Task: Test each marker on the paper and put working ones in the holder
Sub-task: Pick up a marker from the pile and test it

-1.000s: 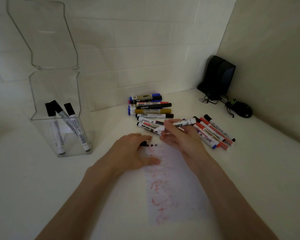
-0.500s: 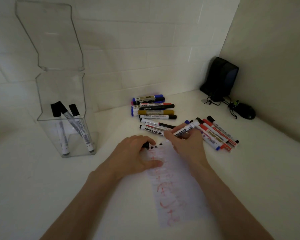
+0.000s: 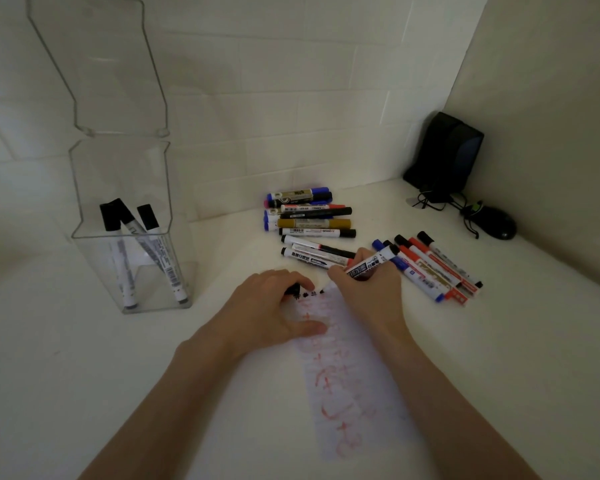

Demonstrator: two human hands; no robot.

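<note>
One marker [image 3: 369,264] in right hand [image 3: 368,292], tip seemingly on paper [image 3: 347,375].

Dim, soft, even light (wide-angle bending at edges), faintly grainy.

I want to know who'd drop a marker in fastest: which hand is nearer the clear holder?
Left. The left hand rests on the paper, to the right of the clear holder; the right hand is farther right, writing with a marker.
</note>
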